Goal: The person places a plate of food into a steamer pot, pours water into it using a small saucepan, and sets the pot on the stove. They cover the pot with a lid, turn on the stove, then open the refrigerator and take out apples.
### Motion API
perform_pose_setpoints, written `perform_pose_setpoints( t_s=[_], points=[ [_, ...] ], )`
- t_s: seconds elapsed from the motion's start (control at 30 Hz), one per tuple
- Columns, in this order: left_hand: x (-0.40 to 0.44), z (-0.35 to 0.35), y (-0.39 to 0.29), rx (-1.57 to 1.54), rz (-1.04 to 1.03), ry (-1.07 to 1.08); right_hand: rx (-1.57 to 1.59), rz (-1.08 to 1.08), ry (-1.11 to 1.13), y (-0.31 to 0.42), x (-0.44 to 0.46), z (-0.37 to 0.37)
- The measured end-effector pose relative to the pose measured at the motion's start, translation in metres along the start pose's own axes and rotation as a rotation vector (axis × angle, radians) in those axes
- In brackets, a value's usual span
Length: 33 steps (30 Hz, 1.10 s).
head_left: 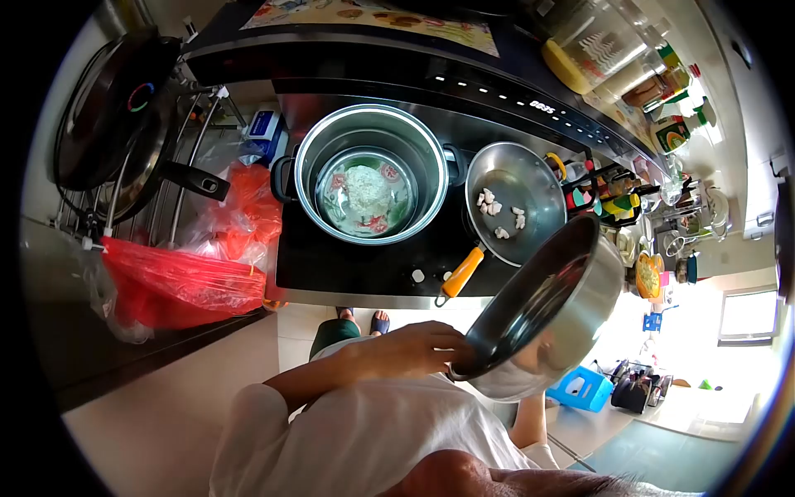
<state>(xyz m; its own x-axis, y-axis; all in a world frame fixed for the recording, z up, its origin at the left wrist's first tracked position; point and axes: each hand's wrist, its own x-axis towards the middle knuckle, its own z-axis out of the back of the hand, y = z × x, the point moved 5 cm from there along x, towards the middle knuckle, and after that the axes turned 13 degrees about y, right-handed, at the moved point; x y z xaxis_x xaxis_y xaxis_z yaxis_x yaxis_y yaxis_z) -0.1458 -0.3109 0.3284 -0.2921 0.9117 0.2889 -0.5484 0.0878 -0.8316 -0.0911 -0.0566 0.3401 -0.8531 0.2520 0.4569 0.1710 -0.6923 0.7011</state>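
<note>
A large steel bowl [580,323] is held tilted on its side in front of the stove. My left hand [422,346] is closed on its lower left rim. My right forearm [530,422] runs up behind the bowl, which hides that hand. On the stove stands a deep steel pot [304,199] with black side handles. Inside it lies a white mass [364,189] in a clear, shiny round area with red and green marks. To its right is a frying pan [507,186] with an orange handle [462,272] and several small white pieces inside.
Small white bits [417,276] lie on the black stovetop near its front edge. Red plastic bags [186,286] and a rack with dark pans [116,116] are at left. Bottles [621,205] crowd the right counter; a blue container [582,389] stands farther back.
</note>
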Motion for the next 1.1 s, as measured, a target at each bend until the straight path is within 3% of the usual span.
perform_pose_setpoints(
  t_s=[0.07,0.1,0.17,0.2,0.33,0.37,0.5,0.77,0.87,0.97,1.1],
  points=[
    [-0.016,0.003,0.019,0.016,0.153,0.02,-0.086,0.106,0.08,0.05,0.04,-0.02],
    [-0.026,0.006,0.027,0.096,0.167,0.026,0.067,-0.058,0.025,0.026,0.036,-0.026],
    [-0.05,0.013,0.042,0.262,0.193,0.039,-0.099,0.096,0.159,0.069,0.063,-0.052],
    [-0.065,0.016,0.049,0.255,0.203,-0.009,-0.023,0.066,0.234,0.062,0.065,-0.062],
    [-0.101,0.032,0.066,0.061,0.507,-0.002,-0.22,0.303,0.481,0.105,0.111,-0.132],
    [-0.108,0.033,0.068,0.067,0.496,-0.04,-0.211,0.299,0.527,0.113,0.121,-0.154],
    [-0.127,0.041,0.069,0.078,0.486,-0.147,-0.275,0.646,0.56,0.146,0.159,-0.241],
    [-0.162,0.046,0.067,0.111,0.558,-0.283,-0.318,0.712,0.697,0.161,0.191,-0.328],
    [-0.167,0.049,0.062,0.108,0.528,-0.311,-0.324,0.691,0.736,0.154,0.191,-0.339],
    [-0.162,0.084,0.021,-0.198,0.351,-0.434,-0.293,0.713,0.754,0.151,0.19,-0.344],
    [-0.165,0.138,-0.082,-0.132,-0.127,-0.614,-0.298,0.704,0.793,0.148,0.187,-0.351]
  ],
)
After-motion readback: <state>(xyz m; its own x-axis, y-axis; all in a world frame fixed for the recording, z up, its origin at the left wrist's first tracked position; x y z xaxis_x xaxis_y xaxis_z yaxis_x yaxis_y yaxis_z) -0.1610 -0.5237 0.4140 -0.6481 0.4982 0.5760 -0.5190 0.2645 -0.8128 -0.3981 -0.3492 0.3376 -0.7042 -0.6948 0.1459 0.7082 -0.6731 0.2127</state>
